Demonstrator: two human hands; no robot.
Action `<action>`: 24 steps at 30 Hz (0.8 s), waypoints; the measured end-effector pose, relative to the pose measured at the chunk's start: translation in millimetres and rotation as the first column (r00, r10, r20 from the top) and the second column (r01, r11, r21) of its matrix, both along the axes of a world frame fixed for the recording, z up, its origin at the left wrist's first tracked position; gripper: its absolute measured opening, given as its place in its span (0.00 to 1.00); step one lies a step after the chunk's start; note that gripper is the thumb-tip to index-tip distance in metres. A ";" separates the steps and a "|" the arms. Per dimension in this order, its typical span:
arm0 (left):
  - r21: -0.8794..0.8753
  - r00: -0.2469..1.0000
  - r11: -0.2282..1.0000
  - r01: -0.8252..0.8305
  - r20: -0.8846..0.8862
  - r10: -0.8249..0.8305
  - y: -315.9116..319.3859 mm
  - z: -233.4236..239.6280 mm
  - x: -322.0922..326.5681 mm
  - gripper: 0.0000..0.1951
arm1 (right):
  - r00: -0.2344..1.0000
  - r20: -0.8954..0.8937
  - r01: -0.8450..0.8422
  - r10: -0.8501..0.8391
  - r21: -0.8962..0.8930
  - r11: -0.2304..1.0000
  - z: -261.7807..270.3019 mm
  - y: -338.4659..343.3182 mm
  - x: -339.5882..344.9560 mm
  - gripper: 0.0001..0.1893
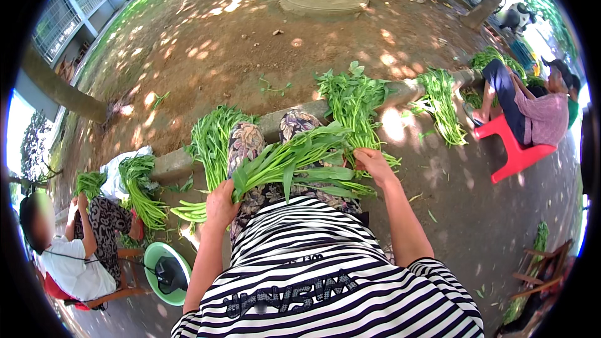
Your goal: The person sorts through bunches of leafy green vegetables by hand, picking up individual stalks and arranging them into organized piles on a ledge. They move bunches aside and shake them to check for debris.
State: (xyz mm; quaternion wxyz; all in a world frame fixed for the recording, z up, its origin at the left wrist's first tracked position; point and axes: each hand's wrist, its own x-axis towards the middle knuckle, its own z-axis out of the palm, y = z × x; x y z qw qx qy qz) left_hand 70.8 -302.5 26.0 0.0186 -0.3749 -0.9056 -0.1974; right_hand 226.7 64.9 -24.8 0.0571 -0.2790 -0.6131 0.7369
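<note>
My left hand point(221, 204) grips a bunch of leafy greens point(286, 159), apparently water spinach, around its stems. The cut stem ends stick out to the left of the hand, and the leaves spread right across my lap over flower-patterned trousers point(247, 138). My right hand point(375, 167) is at the leafy end with thumb and fingers drawn together. Whether a leaf or stem is pinched between them cannot be made out. Beyond my right knee lies a pile of greens point(350, 98), its stems close to that hand. Another heap of greens point(213, 138) rests beside my left knee.
A low concrete curb point(173, 167) runs past my knees, with bare soil point(211, 75) beyond. At left, a seated person point(77, 263) handles greens near a green basin point(186, 263) holding a dark item. At right, another person point(540, 112) sits on a red plastic stool point(509, 148) near more greens point(441, 103).
</note>
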 end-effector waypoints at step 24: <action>0.040 1.000 0.999 -0.018 0.000 0.018 0.0 0.0 2.5 0.15 | 0.839 -0.135 0.487 -0.527 -0.247 0.838 -8.4 6.2 -13.8 0.18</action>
